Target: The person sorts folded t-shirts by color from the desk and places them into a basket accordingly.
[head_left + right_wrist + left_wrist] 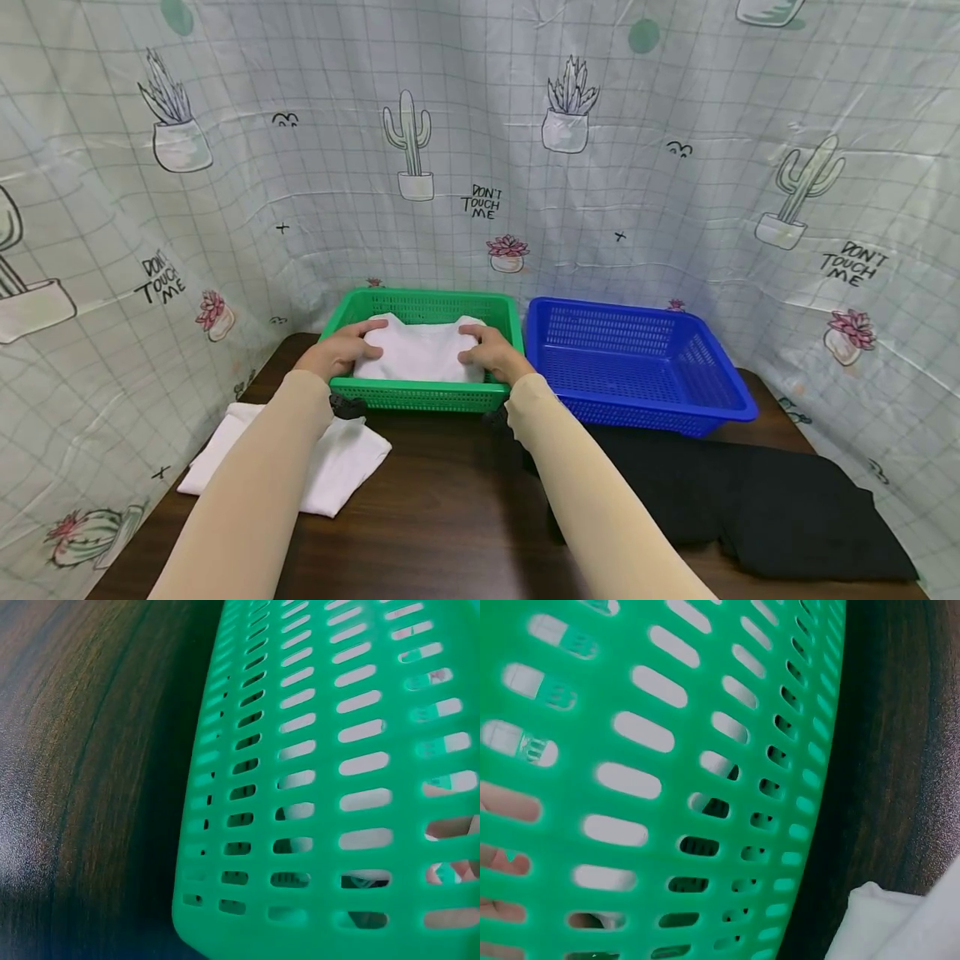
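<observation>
In the head view, a white folded cloth point(420, 354) is inside the green plastic basket point(427, 398). My left hand point(341, 348) grips its left end, the thumb on the near side and the fingers farther back. The opposite end is gripped the same way by my right hand point(495, 353). Both wrists cross the basket's near rim. In the left wrist view, parts of the fingers point(510, 802) and the white cloth show through the slots of the basket wall point(570, 804). Through the slotted wall point(202, 926) in the right wrist view, white cloth and bits of the hand appear.
Right of the green basket stands a blue basket point(645, 410). Another white folded cloth point(345, 467) lies on the dark wooden table point(442, 500), partly behind the left forearm. Black cloth point(810, 508) lies at the right. A patterned curtain point(480, 133) surrounds the table's back and sides.
</observation>
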Tool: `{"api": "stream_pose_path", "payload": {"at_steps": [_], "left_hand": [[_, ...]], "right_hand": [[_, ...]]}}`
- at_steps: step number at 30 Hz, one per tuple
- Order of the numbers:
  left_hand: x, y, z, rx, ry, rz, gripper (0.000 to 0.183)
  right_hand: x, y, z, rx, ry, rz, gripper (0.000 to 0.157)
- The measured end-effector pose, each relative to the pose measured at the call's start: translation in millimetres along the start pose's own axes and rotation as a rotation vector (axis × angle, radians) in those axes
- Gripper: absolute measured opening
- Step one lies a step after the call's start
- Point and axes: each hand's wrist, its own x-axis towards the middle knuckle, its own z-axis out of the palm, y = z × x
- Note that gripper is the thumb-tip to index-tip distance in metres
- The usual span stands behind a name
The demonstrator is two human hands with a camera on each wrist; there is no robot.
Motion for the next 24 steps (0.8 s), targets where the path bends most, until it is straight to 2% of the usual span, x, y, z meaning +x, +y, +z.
{"api": "stream_pose_path", "payload": {"at_steps": [3,11,16,20,24], "left_hand": [[0.6,-0.5,0.4,0.021,-0.003,-0.007,0.068],[7.9,0.0,6.4,0.191,0.025,-0.055,0.066],[8.5,-1.4,7.4,0.305,0.0,-0.094,0.065],[5.3,-2.1,9.0,0.329,-0.036,-0.095,0.066],[3.3,-1.8,11.0,0.368,-0.062,-0.093,0.067]], "right_hand": [[0.3,-0.8,3.9,-0.054,0.033,0.018,0.062],[0.5,3.3,9.1,-0.249,0.051,0.069,0.063],[-1.4,6.9,8.6,-0.442,-0.011,0.071,0.067],[-4.4,8.7,8.3,-0.496,-0.067,0.057,0.069],[-4.8,8.4,9.8,-0.535,-0.084,0.067,0.07]]}}
